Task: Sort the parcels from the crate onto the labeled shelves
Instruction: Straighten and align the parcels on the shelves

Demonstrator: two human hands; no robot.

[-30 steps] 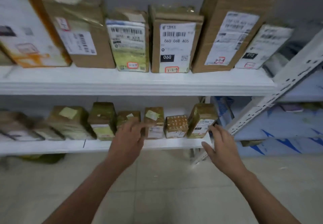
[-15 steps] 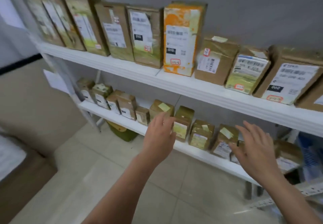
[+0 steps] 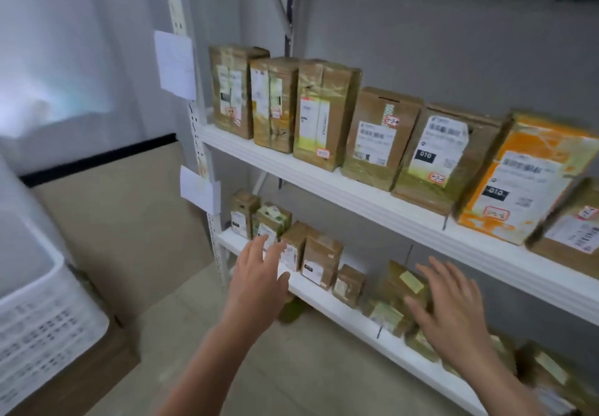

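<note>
Left hand (image 3: 256, 282) and right hand (image 3: 453, 315) empty, fingers spread, before two parcel shelves (image 3: 356, 195); one white crate (image 3: 42, 318).

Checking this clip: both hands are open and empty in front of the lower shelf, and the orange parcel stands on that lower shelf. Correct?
Not quite. The head view shows the orange parcel standing on the shelf above, not on the lower shelf. The rest holds: the left hand and right hand are open and empty in front of the lower shelf.

both hands, left hand (image 3: 256, 281) and right hand (image 3: 450, 310), spread empty before the lower shelf (image 3: 340, 310) parcels (image 3: 321, 261).
</note>
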